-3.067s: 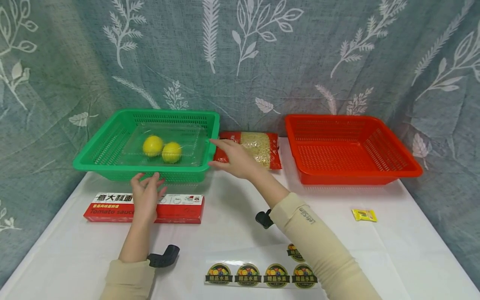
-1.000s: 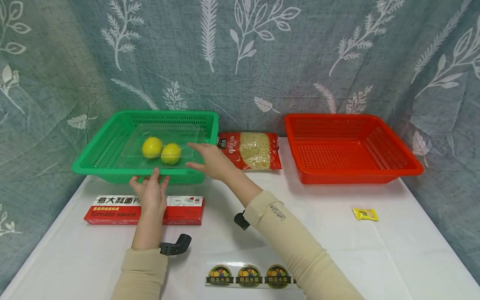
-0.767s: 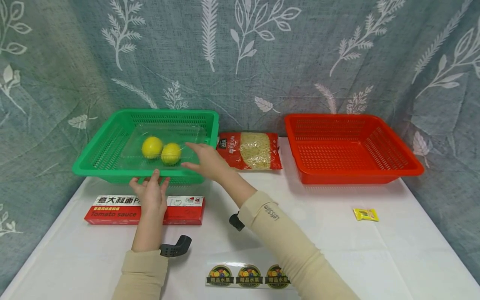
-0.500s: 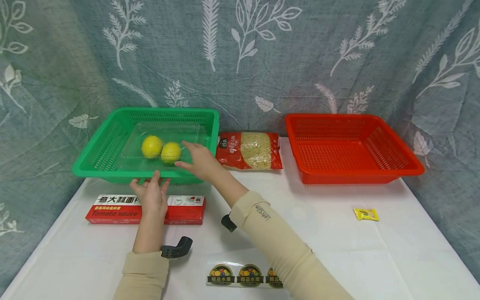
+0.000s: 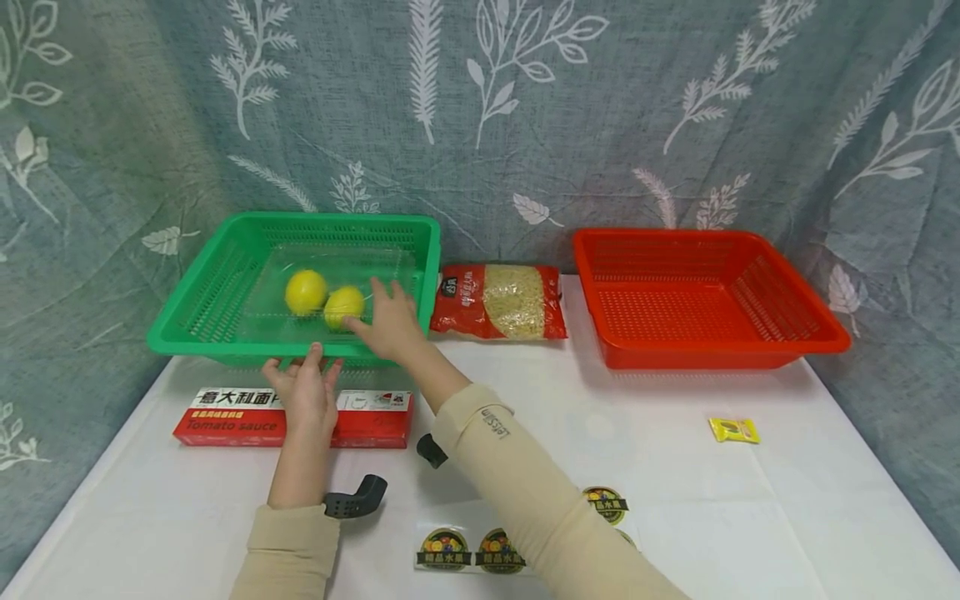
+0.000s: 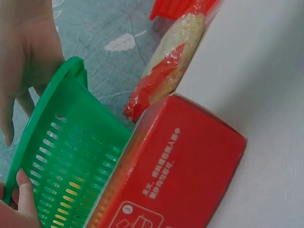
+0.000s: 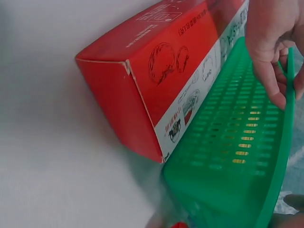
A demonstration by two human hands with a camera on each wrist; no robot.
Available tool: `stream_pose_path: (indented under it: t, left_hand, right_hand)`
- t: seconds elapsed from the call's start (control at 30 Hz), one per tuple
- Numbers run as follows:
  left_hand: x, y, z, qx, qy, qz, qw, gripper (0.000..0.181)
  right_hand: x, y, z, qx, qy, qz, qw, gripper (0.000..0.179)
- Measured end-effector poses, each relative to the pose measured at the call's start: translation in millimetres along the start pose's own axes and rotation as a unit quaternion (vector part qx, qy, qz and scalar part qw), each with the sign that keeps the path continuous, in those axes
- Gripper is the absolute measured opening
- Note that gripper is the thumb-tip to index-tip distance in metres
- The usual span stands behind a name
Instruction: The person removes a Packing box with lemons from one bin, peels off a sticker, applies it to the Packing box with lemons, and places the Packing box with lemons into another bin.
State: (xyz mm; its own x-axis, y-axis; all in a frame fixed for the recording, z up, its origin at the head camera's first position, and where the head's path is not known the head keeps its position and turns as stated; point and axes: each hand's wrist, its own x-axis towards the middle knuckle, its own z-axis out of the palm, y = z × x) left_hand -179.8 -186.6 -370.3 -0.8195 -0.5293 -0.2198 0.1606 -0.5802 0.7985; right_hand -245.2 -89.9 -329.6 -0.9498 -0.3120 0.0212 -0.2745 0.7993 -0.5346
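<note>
A green plastic basket (image 5: 176, 312) stands at the back left. Inside it are a clear plastic box (image 5: 382, 258) and two lemons, one on the left (image 5: 306, 292) and one on the right (image 5: 345, 307). My left hand (image 5: 303, 392) pinches the basket's front rim, thumb and fingers on either side of it, as the right wrist view shows. Over the basket's right front corner reaches my right hand (image 5: 392, 325), fingers spread, its thumb overlapping the right lemon in the head view. Nothing is gripped by that hand.
A red and white pasta box (image 5: 225, 425) lies right in front of the basket. Behind, a red bag of pasta (image 5: 513, 302) lies between it and a red basket (image 5: 712, 343). A small yellow packet (image 5: 733, 430) and a sheet of fruit stickers (image 5: 444, 550) are on the white table.
My right hand has moved left and inward over the green basket, from its right rim to the right lemon. My left hand has come up to the front rim and taken hold.
</note>
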Motion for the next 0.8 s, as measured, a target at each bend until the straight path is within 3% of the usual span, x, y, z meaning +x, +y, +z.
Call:
stream_pose_path:
  t: [0.3,0.43,0.8]
  left_hand:
    - [-1.7,-1.6,-0.8,0.001,0.007,-0.002,1.0,0.05]
    - [-2.2,-1.3,-1.0,0.0,0.007,-0.001,1.0,0.049]
    - [-2.0,0.4,-2.5,0.001,0.001,-0.001,1.0,0.051]
  right_hand:
    - [8.3,-1.0,6.0,0.068,-0.005,0.07,0.9952,0.073]
    - [13.2,1.7,10.4,0.073,-0.012,0.075,0.9944,0.076]
    - [4.8,-4.9,1.6,0.101,-0.026,0.088,0.9907,0.071]
